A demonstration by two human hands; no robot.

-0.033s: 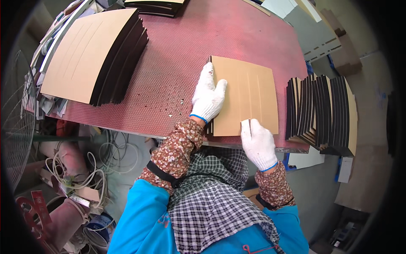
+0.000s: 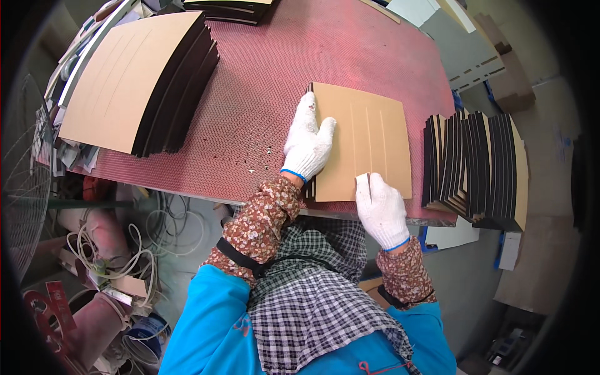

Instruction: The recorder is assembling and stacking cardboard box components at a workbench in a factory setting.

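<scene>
Laid flat against the left border of a tan board (image 2: 337, 162): the gloved left hand (image 2: 309, 139), with fingers outstretched along the side and thumb spread away from them onto the top face. Well apart from it, at the near edge of the same board: the gloved right hand (image 2: 382, 214), with fingers bent. Cannot tell a firm pinch from a light touch there, nor a loose piece from a glove tip in the small pale patch at the fingertips.

Between both hands, marked with long parallel lines on top and with dark layered edges (image 2: 311, 190) beneath on the left: apparently the top of a small stack. Probably steadied from the left against slipping under the right fingers, and likely set at the near border of the pink meshed surface (image 2: 250, 81) for easy reach.

Left of the left wrist, scattered loose: small scraps (image 2: 252, 170). Farther left, piled high: a larger board stack (image 2: 134, 75). Far ahead of the left hand: another stack (image 2: 228, 12).

Close by on the right hand's outer side, stood on edge: dark-edged boards (image 2: 475, 162), perhaps limiting sideways movement. Ahead and right: pale panels (image 2: 459, 44). Below and left of the left hand, off the surface: looped cables (image 2: 115, 272), a possible snag underfoot.
</scene>
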